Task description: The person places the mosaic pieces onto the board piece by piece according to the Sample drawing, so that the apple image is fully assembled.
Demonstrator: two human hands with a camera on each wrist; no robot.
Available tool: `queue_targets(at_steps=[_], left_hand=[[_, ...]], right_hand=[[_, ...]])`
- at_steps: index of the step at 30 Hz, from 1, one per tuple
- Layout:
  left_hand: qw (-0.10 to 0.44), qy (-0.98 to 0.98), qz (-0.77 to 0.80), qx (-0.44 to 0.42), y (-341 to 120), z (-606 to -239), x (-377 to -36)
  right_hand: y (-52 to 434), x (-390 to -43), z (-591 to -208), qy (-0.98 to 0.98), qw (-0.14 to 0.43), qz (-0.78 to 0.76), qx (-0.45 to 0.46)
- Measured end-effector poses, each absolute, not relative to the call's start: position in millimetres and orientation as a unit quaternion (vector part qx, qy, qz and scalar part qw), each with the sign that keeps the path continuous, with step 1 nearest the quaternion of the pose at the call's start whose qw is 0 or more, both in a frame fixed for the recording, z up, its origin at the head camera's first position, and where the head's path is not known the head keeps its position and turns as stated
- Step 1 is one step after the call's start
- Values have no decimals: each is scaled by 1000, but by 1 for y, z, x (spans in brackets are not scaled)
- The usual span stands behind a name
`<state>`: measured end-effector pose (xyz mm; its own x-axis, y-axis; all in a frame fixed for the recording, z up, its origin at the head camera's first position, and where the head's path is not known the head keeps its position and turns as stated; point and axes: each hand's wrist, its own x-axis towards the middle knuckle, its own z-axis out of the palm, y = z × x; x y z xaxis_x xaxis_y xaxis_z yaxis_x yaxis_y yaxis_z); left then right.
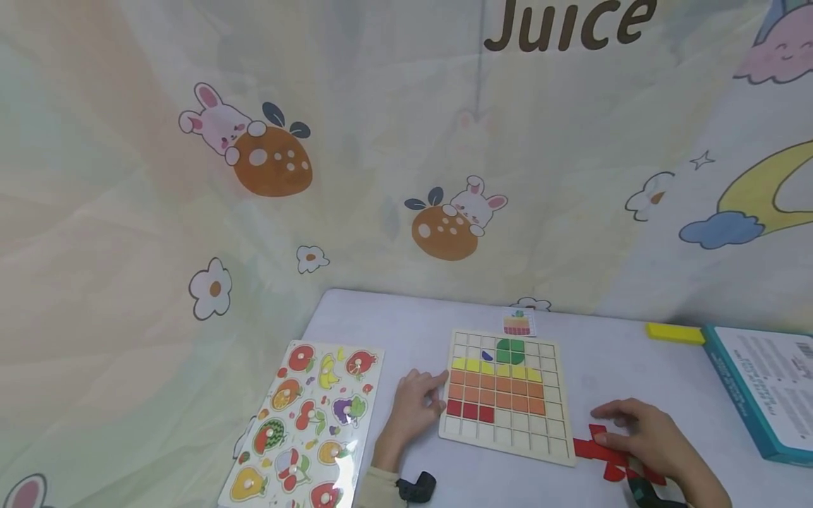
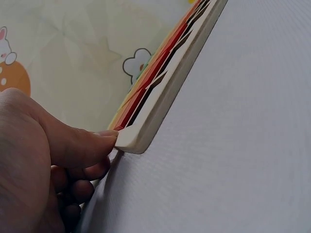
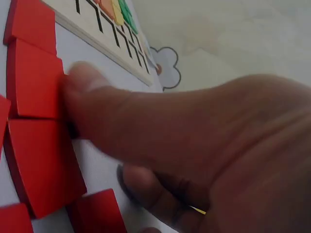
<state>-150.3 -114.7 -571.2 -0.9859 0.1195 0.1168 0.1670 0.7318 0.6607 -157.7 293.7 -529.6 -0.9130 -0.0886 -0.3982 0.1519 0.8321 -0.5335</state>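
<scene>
A wooden grid board (image 1: pixel 508 427) lies at the table's middle, bearing green, yellow, orange and red square tiles and one small blue piece. My left hand (image 1: pixel 413 408) holds the board's left edge; in the left wrist view the thumb (image 2: pixel 92 145) rests against the rim near a corner, other fingers curled below. My right hand (image 1: pixel 648 434) hovers over loose red tiles (image 1: pixel 587 449) right of the board, index finger stretched out. In the right wrist view its thumb (image 3: pixel 92 97) touches or nearly touches the edge of a red tile (image 3: pixel 36 80); no tile shows in its grasp.
A fruit-picture sheet (image 1: pixel 305 416) lies on the left. Behind the board is a small picture card (image 1: pixel 519 323). A teal-edged box (image 1: pixel 768 395) and a yellow bar (image 1: pixel 675 334) lie at the right. A printed cloth (image 1: pixel 381 141) hangs behind the table.
</scene>
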Motion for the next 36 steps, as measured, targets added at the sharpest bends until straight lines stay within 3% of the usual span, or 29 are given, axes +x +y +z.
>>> queue_targets(at_steps=[9, 20, 27, 36], left_hand=[[36, -929, -361, -76, -116, -573, -151], [44, -928, -359, -83, -117, -574, -149], [53, -929, -356, -87, -116, -574, -149], [36, -929, -361, -78, -114, -572, -150]], right_hand=[[291, -157, -527, 926, 232, -295, 23], [287, -152, -530, 930, 196, -312, 14], [293, -152, -531, 921, 204, -331, 2], [284, -150, -520, 911, 160, -379, -5]])
